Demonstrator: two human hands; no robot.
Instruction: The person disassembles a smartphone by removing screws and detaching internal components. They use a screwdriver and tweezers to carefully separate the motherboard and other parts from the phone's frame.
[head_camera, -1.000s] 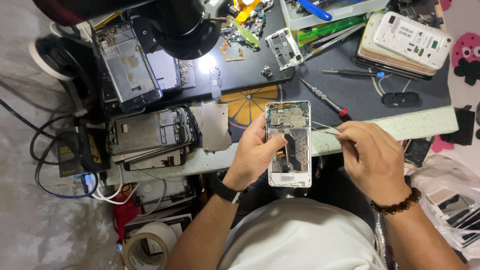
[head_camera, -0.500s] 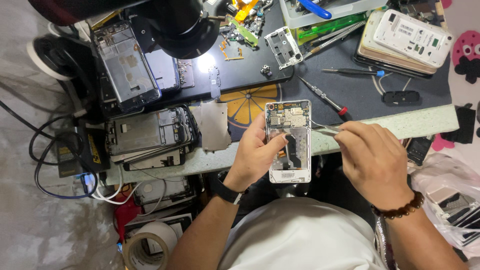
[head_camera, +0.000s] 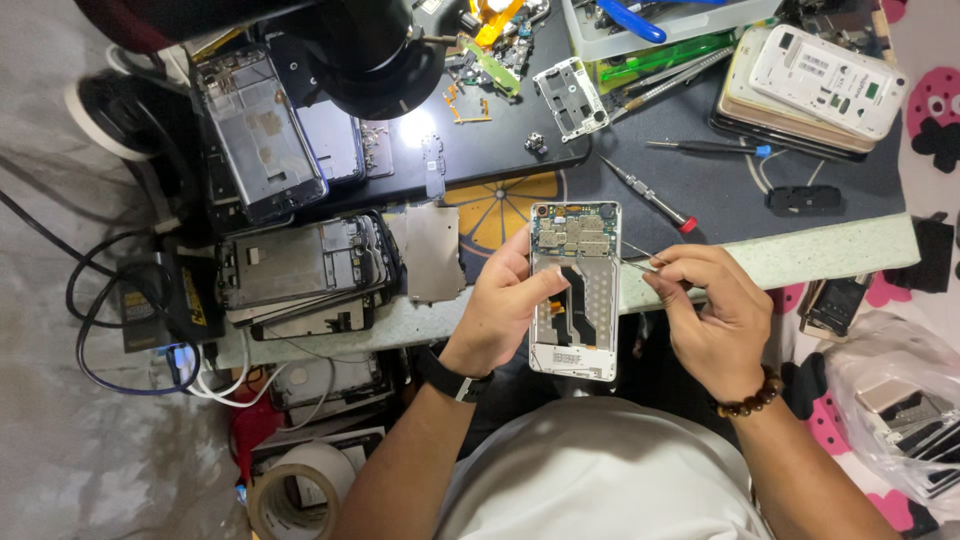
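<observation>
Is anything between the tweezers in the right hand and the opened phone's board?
Nothing visible. The tweezers in the right hand reach the opened phone at its right edge; the left hand grips the opposite side.

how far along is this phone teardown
Done: the phone has its back off, board and flex cable exposed. In hand: the left hand holds it upright while the right hand brings tweezers to its upper right edge. Left: the board and cable look still mounted in the frame.

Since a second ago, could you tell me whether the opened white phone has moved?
No: the opened white phone still overlaps the pale table edge at the same spot.
</observation>
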